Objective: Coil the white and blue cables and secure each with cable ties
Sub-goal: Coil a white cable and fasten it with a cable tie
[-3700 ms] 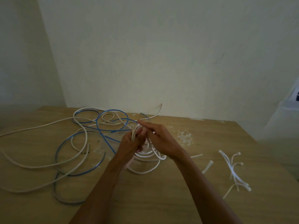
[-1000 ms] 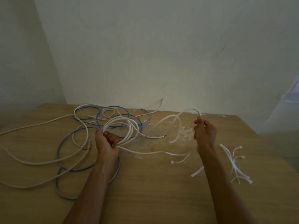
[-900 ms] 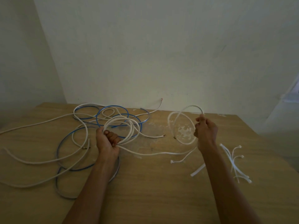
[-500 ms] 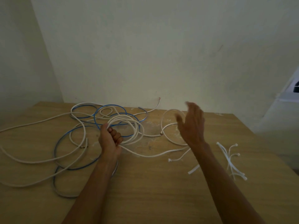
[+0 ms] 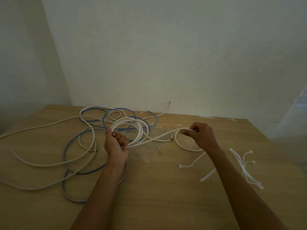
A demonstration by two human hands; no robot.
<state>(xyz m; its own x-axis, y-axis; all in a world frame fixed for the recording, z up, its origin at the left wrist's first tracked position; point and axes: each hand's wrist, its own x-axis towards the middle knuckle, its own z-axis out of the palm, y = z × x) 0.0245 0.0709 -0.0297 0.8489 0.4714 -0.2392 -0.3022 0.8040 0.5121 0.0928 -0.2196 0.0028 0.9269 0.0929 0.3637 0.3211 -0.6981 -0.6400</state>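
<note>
My left hand point(image 5: 116, 145) grips a coil of white cable point(image 5: 141, 128) of several loops, held just above the wooden table point(image 5: 166, 196). A free strand of that white cable point(image 5: 164, 134) runs right to my right hand point(image 5: 201, 136), which pinches it; the tail curves on the table below that hand. The blue cable point(image 5: 79, 170) lies loose in wide loops on the table's left half, tangled with more white cable point(image 5: 41, 164). A bunch of white cable ties point(image 5: 245, 168) lies at the right, beyond my right forearm.
One single cable tie point(image 5: 191, 163) and a short white strip point(image 5: 208, 176) lie between my forearms. White crumbs dot the table's middle. The wall point(image 5: 166, 55) stands right behind the table's far edge. A pale object point(image 5: 292, 130) stands at the right edge.
My right hand, open and lifted half a second ago, has come down and taken hold of the white strand. My left hand keeps its hold on the coil in the same place.
</note>
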